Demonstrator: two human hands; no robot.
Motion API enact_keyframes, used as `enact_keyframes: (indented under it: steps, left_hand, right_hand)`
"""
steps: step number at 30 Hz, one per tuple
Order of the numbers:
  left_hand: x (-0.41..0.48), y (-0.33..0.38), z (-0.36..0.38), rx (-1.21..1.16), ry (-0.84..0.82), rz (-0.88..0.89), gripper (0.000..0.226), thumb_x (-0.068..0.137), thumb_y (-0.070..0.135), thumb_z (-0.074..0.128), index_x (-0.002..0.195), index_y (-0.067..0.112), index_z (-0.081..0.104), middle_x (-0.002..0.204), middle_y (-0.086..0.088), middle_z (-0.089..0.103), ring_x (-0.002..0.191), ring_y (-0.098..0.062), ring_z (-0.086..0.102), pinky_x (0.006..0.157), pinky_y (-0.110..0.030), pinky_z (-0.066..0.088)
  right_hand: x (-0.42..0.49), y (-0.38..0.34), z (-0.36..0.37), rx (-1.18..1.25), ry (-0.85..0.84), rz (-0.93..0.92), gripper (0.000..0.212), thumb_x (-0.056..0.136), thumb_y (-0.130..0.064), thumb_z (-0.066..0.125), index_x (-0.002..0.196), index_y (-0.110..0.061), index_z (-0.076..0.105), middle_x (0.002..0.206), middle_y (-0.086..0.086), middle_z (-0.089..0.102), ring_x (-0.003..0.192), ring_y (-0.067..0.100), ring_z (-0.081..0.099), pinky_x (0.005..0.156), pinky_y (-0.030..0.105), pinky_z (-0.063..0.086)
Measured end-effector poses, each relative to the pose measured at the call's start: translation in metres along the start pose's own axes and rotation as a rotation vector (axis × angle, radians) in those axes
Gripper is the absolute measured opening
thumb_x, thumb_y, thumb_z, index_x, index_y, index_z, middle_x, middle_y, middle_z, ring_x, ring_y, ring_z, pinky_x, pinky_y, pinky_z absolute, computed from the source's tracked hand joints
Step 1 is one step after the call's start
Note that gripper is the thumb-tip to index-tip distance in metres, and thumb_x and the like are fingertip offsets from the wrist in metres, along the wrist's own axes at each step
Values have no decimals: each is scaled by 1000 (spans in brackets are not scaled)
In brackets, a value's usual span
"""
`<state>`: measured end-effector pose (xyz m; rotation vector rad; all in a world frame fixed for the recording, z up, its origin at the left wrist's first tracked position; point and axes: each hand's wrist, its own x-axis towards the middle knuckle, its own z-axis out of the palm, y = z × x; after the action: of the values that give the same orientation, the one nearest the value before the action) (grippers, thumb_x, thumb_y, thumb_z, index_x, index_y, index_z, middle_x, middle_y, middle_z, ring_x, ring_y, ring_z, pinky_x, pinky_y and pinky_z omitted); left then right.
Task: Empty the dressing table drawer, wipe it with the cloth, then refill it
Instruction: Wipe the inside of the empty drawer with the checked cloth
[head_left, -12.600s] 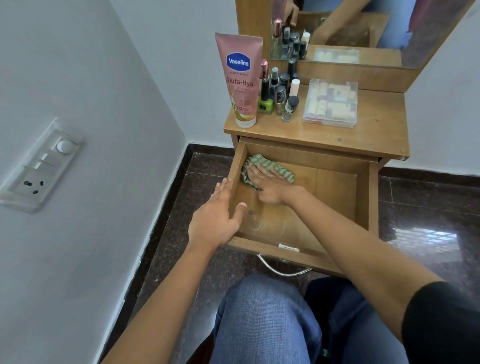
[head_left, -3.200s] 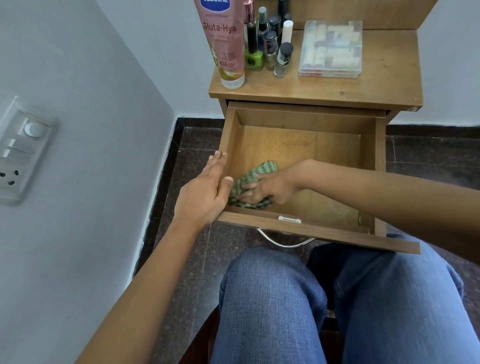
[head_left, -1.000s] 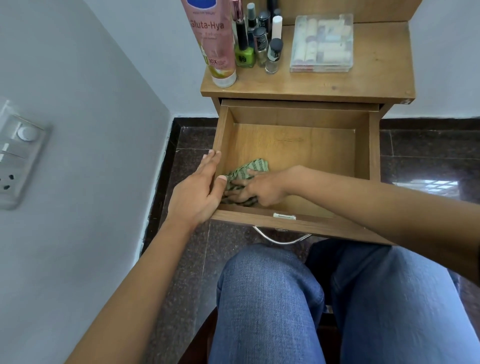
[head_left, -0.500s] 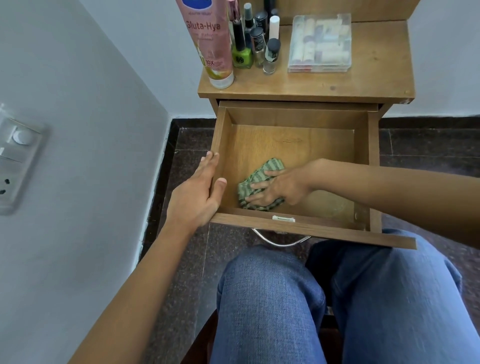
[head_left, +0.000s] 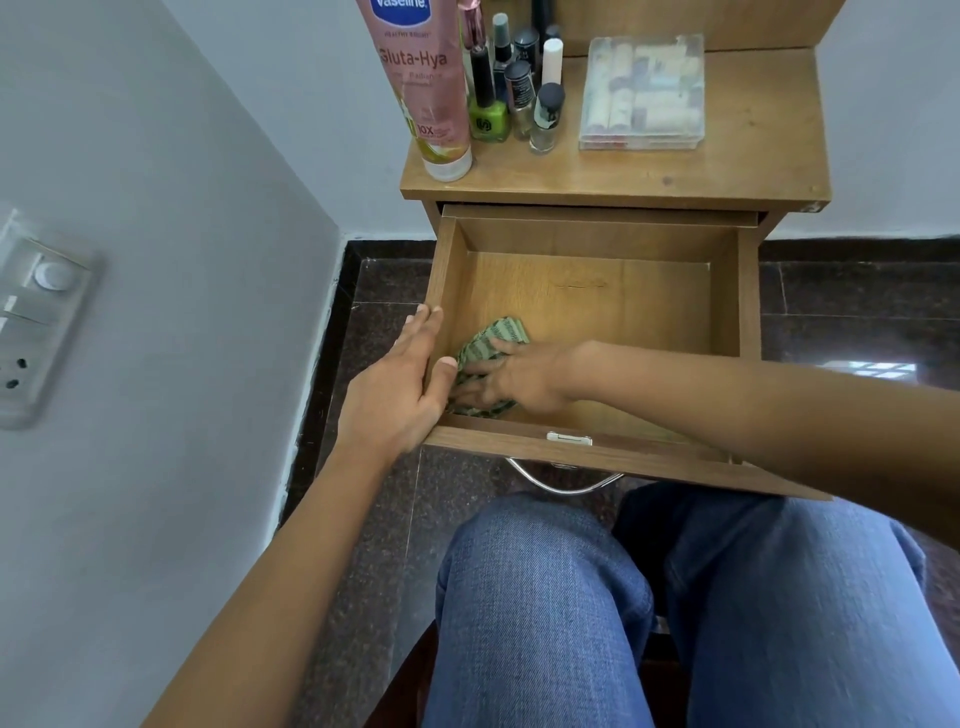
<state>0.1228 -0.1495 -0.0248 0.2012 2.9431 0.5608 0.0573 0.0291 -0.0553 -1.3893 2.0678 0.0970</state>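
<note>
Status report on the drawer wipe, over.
Left hand braces drawer left wall, fingers straight. Right hand presses cloth into near-left corner. Nothing else inside; bottles and clear box on tabletop.

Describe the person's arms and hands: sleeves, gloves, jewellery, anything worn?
The left hand and right hand are both bare: no gloves, rings, watch or bracelets visible. No sleeves in frame either. Only clothing in view: blue jeans.
</note>
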Motion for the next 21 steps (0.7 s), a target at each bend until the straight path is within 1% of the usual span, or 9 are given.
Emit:
enact_keyframes:
  steps: [3, 8, 10, 12, 15, 18, 21]
  left_hand:
    - [-1, 0, 0, -3, -5, 6, 60, 99, 45, 27, 155, 27, 20, 162, 10, 16, 146, -7, 20, 102, -47, 46]
    - [-2, 0, -2, -2, -17, 7, 59, 99, 43, 28, 155, 27, 19, 162, 11, 14, 147, -6, 16, 101, -47, 46]
    - [-2, -1, -3, 2, -24, 7, 61, 97, 46, 26, 156, 28, 18, 162, 12, 13, 147, -4, 14, 100, -46, 47]
    - [-3, -1, -3, -1, -27, 4, 64, 95, 49, 23, 156, 29, 17, 162, 13, 13, 147, -3, 13, 100, -45, 47]
    - [-3, -1, -2, -8, -24, 2, 65, 94, 50, 22, 156, 29, 18, 161, 14, 13, 147, -1, 12, 100, -44, 47]
    - [-1, -1, -3, -5, -16, 1, 65, 94, 51, 22, 155, 29, 18, 161, 14, 14, 147, -2, 13, 100, -43, 47]
    - [-2, 0, -1, -13, -8, -5, 64, 95, 52, 22, 155, 30, 19, 161, 14, 15, 147, -2, 15, 101, -43, 46]
  right_hand:
    - [-4, -4, 10, -10, 53, 52, 68, 96, 2, 32, 153, -29, 11, 160, -13, 4, 147, 15, -9, 118, 44, -9]
    - [-5, 1, 7, 47, 68, 99, 71, 96, 1, 34, 152, -35, 10, 159, -16, 2, 147, 14, -7, 119, 44, -5]
    - [-6, 9, 3, 78, 94, 181, 74, 94, 1, 37, 151, -36, 8, 159, -13, 0, 147, 15, -7, 120, 46, -1]
    - [-8, 22, -5, 121, 134, 301, 80, 91, 2, 38, 151, -36, 2, 159, -13, -4, 147, 16, -9, 120, 47, 1]
    - [-5, 42, -24, 200, 133, 430, 86, 89, 8, 35, 152, -33, -5, 159, -13, -10, 146, 16, -14, 120, 48, -1]
    - [2, 48, -35, 266, 98, 458, 88, 86, 14, 32, 152, -30, -7, 159, -11, -15, 146, 17, -18, 119, 48, -6]
    - [4, 38, -27, 288, 121, 456, 89, 85, 13, 33, 152, -28, -7, 159, -9, -15, 145, 20, -19, 118, 49, -8]
